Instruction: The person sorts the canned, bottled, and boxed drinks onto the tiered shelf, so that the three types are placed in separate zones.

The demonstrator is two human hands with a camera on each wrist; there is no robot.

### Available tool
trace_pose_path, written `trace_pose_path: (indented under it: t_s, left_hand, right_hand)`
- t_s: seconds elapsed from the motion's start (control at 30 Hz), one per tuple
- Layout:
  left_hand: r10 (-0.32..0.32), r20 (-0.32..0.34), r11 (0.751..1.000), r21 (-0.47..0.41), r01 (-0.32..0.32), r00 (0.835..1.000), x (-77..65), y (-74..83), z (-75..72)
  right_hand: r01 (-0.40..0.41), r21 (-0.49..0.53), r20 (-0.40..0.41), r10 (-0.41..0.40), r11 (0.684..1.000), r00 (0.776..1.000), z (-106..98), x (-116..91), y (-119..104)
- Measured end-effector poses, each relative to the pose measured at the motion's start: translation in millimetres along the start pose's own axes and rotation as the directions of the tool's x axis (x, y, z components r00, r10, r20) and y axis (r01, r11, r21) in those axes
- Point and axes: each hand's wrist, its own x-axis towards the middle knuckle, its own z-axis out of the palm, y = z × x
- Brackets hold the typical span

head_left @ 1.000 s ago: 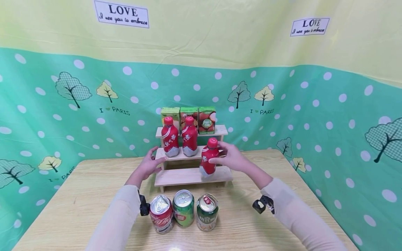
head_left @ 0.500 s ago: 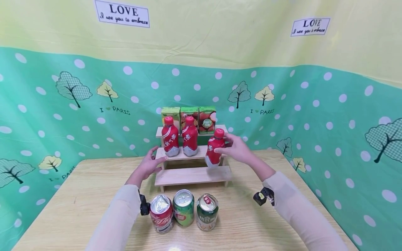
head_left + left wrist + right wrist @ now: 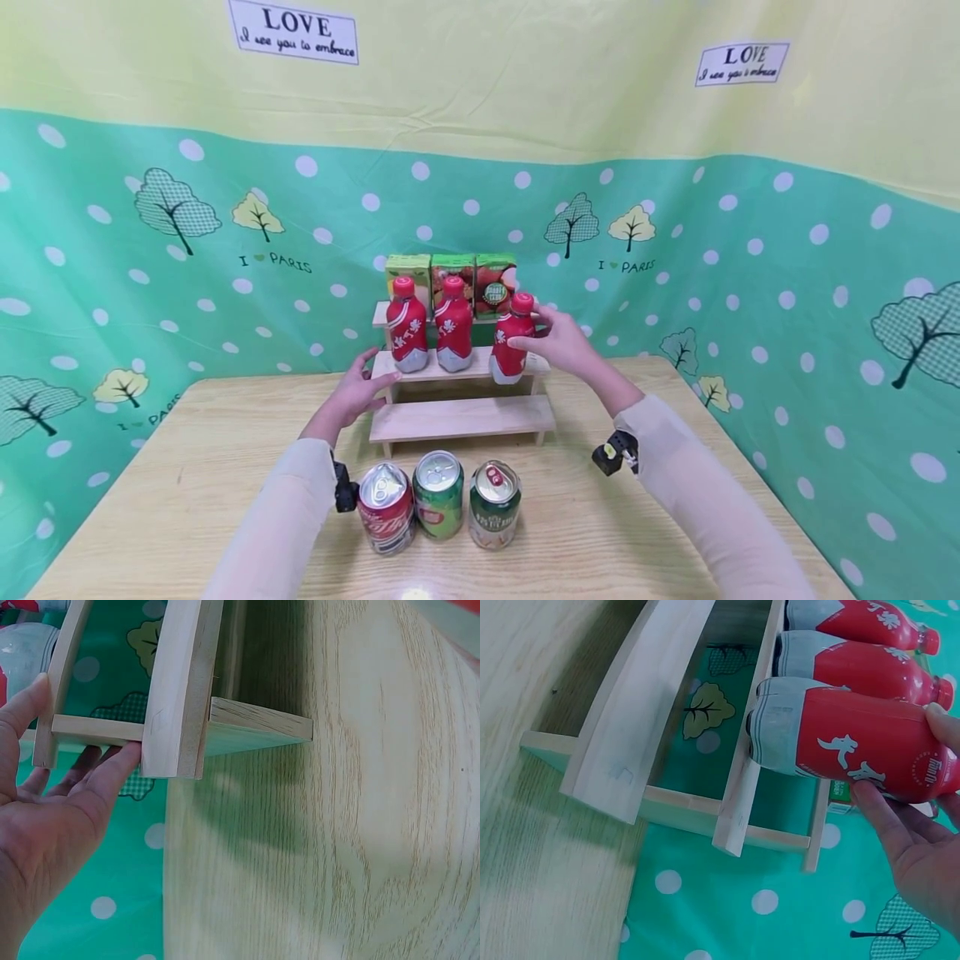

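Observation:
My right hand (image 3: 564,340) holds a red drink bottle (image 3: 510,348) round its upper body, thumb on one side and fingers on the other. The bottle, red-capped with a pale base, leans slightly at the right end of the middle step of a wooden three-step display stand (image 3: 461,421). In the right wrist view its base (image 3: 774,724) overlaps the step's edge. Two matching bottles (image 3: 407,333) stand upright to its left on that step. With my left hand (image 3: 351,396) I grip the stand's left end; in the left wrist view the thumb (image 3: 26,705) lies at the middle step and the fingers reach below it.
Three juice cartons (image 3: 452,279) stand in a row on the top step. In front of the stand, three cans (image 3: 438,497) are on the wooden table (image 3: 225,467). A green and yellow patterned cloth (image 3: 480,192) hangs behind and beside the table.
My right hand has carried the bottle up and back, from in front of the bottom step to the middle step's right end. My left hand has stayed on the stand.

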Motion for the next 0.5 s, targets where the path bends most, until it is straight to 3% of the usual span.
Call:
trace_pose_path:
  t_s: [0.3, 0.5]
  left_hand:
    - [0.005, 0.000, 1.000, 0.002, -0.005, 1.000, 0.0, 0.5, 1.0]
    - [-0.004, -0.003, 1.000, 0.003, 0.004, 1.000, -0.3, 0.6, 0.3]
  right_hand:
    - [-0.061, 0.025, -0.060, 0.062, 0.998, 0.996, 10.4, 14.3, -4.4]
    - [-0.048, 0.049, -0.073, 0.051, 0.998, 0.996, 20.7, 21.7, -8.1]
